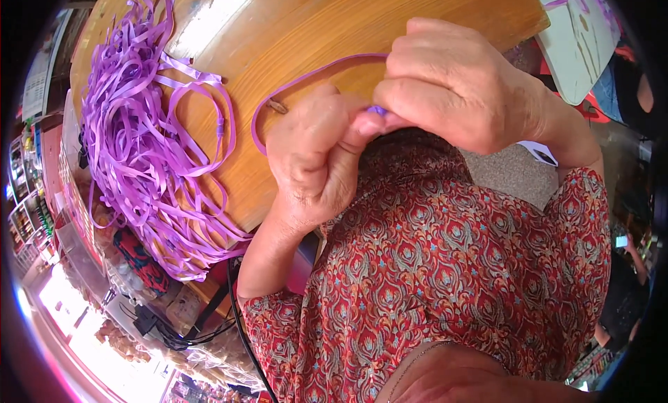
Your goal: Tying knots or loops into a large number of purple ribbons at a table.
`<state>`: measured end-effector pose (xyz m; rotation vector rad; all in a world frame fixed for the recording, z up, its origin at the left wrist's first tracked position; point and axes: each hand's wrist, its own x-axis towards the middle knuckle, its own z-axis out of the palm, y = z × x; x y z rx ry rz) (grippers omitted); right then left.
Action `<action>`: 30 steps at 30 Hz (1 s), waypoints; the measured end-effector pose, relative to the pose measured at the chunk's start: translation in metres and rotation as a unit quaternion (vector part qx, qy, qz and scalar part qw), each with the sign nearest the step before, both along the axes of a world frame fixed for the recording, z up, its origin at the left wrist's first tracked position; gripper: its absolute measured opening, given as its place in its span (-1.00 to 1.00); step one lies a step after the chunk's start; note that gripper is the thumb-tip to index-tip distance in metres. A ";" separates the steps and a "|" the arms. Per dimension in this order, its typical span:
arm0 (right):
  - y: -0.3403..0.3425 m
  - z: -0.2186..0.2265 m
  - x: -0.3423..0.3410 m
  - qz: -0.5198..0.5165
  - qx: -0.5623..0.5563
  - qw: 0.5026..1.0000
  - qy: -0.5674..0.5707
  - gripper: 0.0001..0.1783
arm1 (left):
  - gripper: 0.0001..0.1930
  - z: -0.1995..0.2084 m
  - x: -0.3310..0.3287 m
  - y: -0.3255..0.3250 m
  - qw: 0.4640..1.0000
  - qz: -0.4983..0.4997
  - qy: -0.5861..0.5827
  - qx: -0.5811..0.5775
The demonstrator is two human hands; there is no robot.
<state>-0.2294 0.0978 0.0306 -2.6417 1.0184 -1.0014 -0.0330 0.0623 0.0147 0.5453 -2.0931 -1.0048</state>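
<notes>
Both my hands meet over the near edge of the wooden table, closed on one purple ribbon (306, 74). My left hand (313, 152) pinches it with thumb and fingers, and a small purple knot shows between the two thumbs. My right hand (452, 90) is curled with its knuckles up, gripping the ribbon beside that knot. From the hands the ribbon bows out to the left in a wide loop over the wood. The ribbon's ends are hidden inside my fingers. A large tangled heap of purple ribbon loops (139, 131) lies to the left of my left hand.
The wooden table (292, 27) has a curved edge, and ribbons hang over its left side. A small brown piece (277, 106) lies near my left hand. Black cables (174, 337) and bagged goods are below left. A white board (574, 55) and other people are at right.
</notes>
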 end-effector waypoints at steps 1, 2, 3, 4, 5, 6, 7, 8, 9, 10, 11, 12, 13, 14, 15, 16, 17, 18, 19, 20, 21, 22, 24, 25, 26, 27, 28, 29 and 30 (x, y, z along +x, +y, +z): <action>0.001 0.002 -0.002 0.031 0.009 0.999 -0.002 -0.75 | -0.88 0.002 0.000 0.001 1.000 -0.011 -0.018 -0.004; 0.003 0.004 -0.003 0.061 0.019 0.998 -0.004 -0.74 | -0.88 0.003 0.001 0.002 1.000 -0.012 -0.020 -0.001; 0.005 0.005 -0.002 0.059 0.022 0.998 -0.006 -0.74 | -0.86 0.003 0.000 0.003 0.999 -0.038 -0.006 -0.018; 0.008 0.007 -0.001 0.082 0.063 0.994 -0.045 -0.74 | -0.84 0.004 0.000 0.004 0.997 -0.065 0.008 -0.034; 0.010 0.007 -0.001 0.107 0.102 0.985 -0.085 -0.73 | -0.84 0.007 0.000 0.006 0.997 -0.065 0.007 -0.032; 0.013 0.007 -0.001 0.124 0.173 0.969 -0.125 -0.74 | -0.81 0.009 0.000 0.007 0.995 -0.085 0.020 -0.043; 0.014 0.007 -0.002 0.123 0.175 0.969 -0.127 -0.74 | -0.79 0.011 -0.001 0.008 0.992 -0.106 0.034 -0.055; 0.015 0.009 -0.002 0.149 0.225 0.952 -0.142 -0.74 | -0.76 0.012 -0.003 0.009 0.991 -0.112 0.046 -0.063; 0.016 0.010 -0.003 0.174 0.275 0.933 -0.156 -0.73 | -0.76 0.013 -0.004 0.009 0.991 -0.112 0.046 -0.060; 0.018 0.011 -0.004 0.174 0.277 0.932 -0.157 -0.73 | -0.76 0.014 -0.005 0.009 0.986 -0.125 0.057 -0.092; 0.019 0.012 -0.003 0.187 0.364 0.891 -0.196 -0.73 | -0.76 0.014 -0.005 0.009 0.980 -0.139 0.068 -0.123; 0.020 0.012 -0.002 0.200 0.448 0.840 -0.233 -0.72 | -0.78 0.010 -0.007 0.009 0.976 -0.138 0.097 -0.137; 0.022 0.011 0.001 0.201 0.449 0.838 -0.235 -0.72 | -0.78 0.007 -0.010 0.009 0.977 -0.137 0.095 -0.135; 0.026 0.009 0.003 0.194 0.507 0.785 -0.297 -0.72 | -0.78 0.004 -0.014 0.010 0.969 -0.122 0.145 -0.160; 0.029 0.008 0.005 0.187 0.560 0.724 -0.357 -0.72 | -0.78 0.001 -0.015 0.010 0.958 -0.105 0.194 -0.185; 0.030 0.011 0.006 0.186 0.561 0.723 -0.357 -0.72 | -0.78 0.002 -0.011 0.011 0.958 -0.105 0.194 -0.183; 0.031 0.016 0.004 0.161 0.640 0.659 -0.361 -0.73 | -0.73 0.006 -0.004 0.012 0.965 -0.120 0.140 -0.186; 0.032 0.018 0.004 0.136 0.713 0.587 -0.360 -0.73 | -0.66 0.008 -0.001 0.013 0.969 -0.133 0.085 -0.189; 0.033 0.016 0.004 0.134 0.714 0.586 -0.360 -0.73 | -0.66 0.006 -0.004 0.011 0.969 -0.134 0.086 -0.187; 0.033 0.013 0.004 0.143 0.712 0.586 -0.359 -0.73 | -0.73 0.004 -0.008 0.009 0.961 -0.121 0.119 -0.217; 0.032 0.010 0.004 0.153 0.710 0.587 -0.358 -0.72 | -0.76 0.004 -0.011 0.008 0.951 -0.108 0.151 -0.247; 0.031 0.010 0.006 0.156 0.711 0.585 -0.356 -0.72 | -0.76 0.007 -0.009 0.013 0.952 -0.105 0.149 -0.247; 0.038 0.015 0.007 0.196 0.674 0.618 -0.353 -0.67 | -0.68 0.017 -0.006 0.028 0.973 -0.072 0.109 -0.189; 0.040 0.019 0.006 0.189 0.673 0.621 -0.355 -0.67 | -0.68 0.018 -0.008 0.026 0.973 -0.077 0.114 -0.188; 0.034 0.020 0.006 0.155 0.674 0.611 -0.385 -0.65 | -0.72 0.018 -0.008 0.018 0.975 -0.075 0.078 -0.194; 0.029 0.020 0.008 0.120 0.673 0.601 -0.415 -0.63 | -0.75 0.019 -0.006 0.009 0.976 -0.072 0.044 -0.200; 0.024 0.016 0.013 0.065 0.688 0.580 -0.432 -0.61 | -0.78 0.019 -0.003 0.003 0.976 -0.071 0.009 -0.206; 0.018 0.016 0.015 0.064 0.685 0.584 -0.430 -0.61 | -0.84 0.017 0.002 -0.003 0.980 -0.049 -0.047 -0.188; 0.012 0.015 0.015 0.065 0.680 0.585 -0.438 -0.60 | -0.86 0.013 0.001 -0.003 0.993 -0.040 -0.009 -0.112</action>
